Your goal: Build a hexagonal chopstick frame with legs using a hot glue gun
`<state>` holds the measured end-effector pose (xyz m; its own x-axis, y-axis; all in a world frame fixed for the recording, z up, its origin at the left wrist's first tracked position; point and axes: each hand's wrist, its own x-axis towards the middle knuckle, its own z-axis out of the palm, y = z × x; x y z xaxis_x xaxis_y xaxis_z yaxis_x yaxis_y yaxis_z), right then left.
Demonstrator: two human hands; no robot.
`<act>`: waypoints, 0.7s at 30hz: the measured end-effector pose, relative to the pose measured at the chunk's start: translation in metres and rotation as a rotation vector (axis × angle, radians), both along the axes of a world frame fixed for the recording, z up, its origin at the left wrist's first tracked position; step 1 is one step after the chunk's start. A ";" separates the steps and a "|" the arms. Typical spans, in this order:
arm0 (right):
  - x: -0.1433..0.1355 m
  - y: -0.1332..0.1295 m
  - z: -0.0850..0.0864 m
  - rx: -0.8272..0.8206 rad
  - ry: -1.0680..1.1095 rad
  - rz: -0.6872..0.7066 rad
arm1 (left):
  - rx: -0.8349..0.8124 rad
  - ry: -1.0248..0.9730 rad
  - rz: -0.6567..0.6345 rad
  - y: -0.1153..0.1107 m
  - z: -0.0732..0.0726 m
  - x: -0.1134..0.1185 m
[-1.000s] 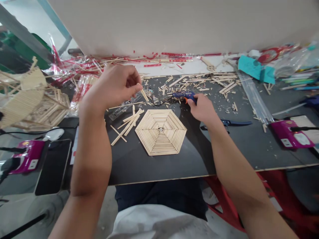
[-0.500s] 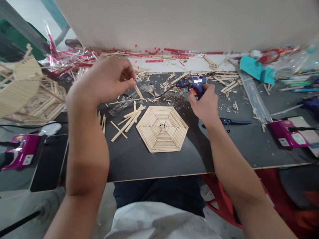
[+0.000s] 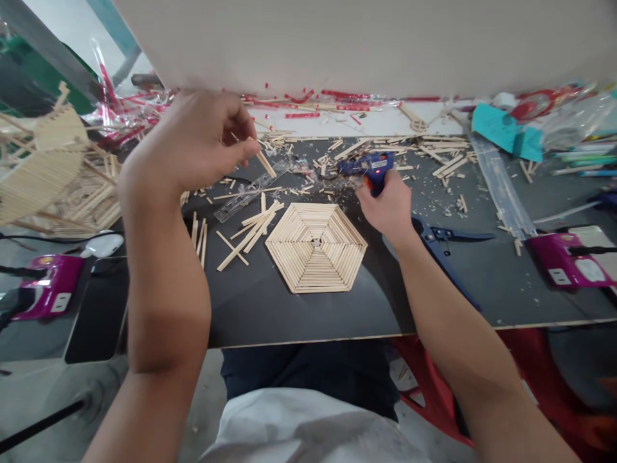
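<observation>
Between the fingertips of my left hand (image 3: 207, 138) is a short wooden stick (image 3: 266, 164), slanting down to the right. My right hand (image 3: 389, 204) is wrapped round the handle of a blue hot glue gun (image 3: 370, 168), whose nozzle points left; a small red light glows on it. In front of me a hexagonal panel of wooden sticks (image 3: 315, 270) lies flat on the dark table, with a small hole at its middle. Loose sticks (image 3: 250, 233) are heaped to the left of the panel. Beneath the held stick lies a clear ruler (image 3: 245, 199).
Blue-handled cutters (image 3: 446, 247) lie beside my right forearm. At the left stand a stick-built model (image 3: 53, 167), a phone (image 3: 96, 315) and a magenta power socket (image 3: 48, 283). Another magenta socket (image 3: 563, 260) is at the right. Wood scraps (image 3: 448, 167) litter the back.
My right hand has shifted slightly left with the glue gun, uncovering more of the cutters. My left hand, still pinching the stick, has moved a little left. The view has shifted slightly.
</observation>
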<state>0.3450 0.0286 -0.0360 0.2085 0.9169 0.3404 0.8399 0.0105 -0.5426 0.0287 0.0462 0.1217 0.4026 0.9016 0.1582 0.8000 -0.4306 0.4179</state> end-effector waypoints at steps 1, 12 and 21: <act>-0.002 0.000 0.000 0.005 0.010 0.022 | -0.009 -0.002 0.007 0.001 -0.001 0.001; -0.035 -0.012 0.004 0.043 -0.094 0.094 | -0.039 -0.049 -0.028 0.003 -0.009 0.005; -0.034 -0.009 -0.003 0.015 -0.143 0.195 | -0.006 -0.001 -0.030 0.002 -0.008 0.009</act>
